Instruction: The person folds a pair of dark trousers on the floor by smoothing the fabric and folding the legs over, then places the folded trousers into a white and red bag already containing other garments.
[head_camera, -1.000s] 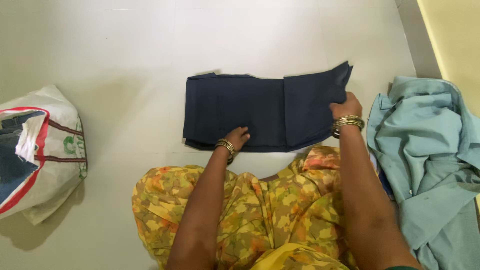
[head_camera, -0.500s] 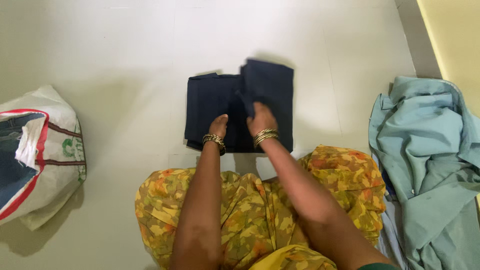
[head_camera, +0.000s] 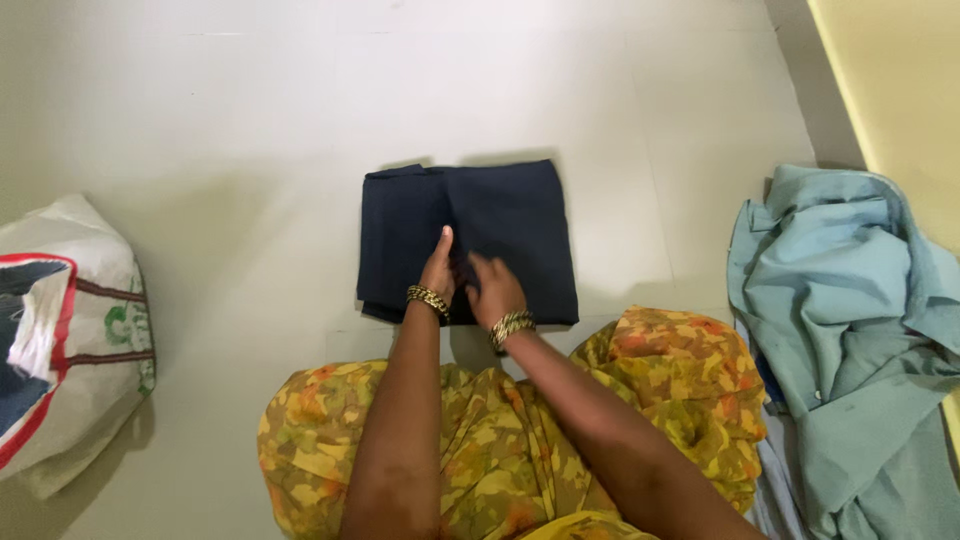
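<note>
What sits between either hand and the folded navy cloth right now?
Nothing visible. The left hand and right hand both rest flat on the folded navy cloth. The white bag and the pale blue clothes lie well off to the sides.

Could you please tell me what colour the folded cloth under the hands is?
The folded cloth is dark navy blue, plain, seen in the head view.

The dark navy garment (head_camera: 468, 240) is matt, smooth woven cloth, the floor (head_camera: 230, 130) a pale, smooth surface with a faint sheen, the bangles (head_camera: 428, 298) shiny gold-coloured metal, the blue clothes (head_camera: 850, 330) soft, crumpled cloth, and the sack (head_camera: 90, 350) coarse woven plastic.
</note>
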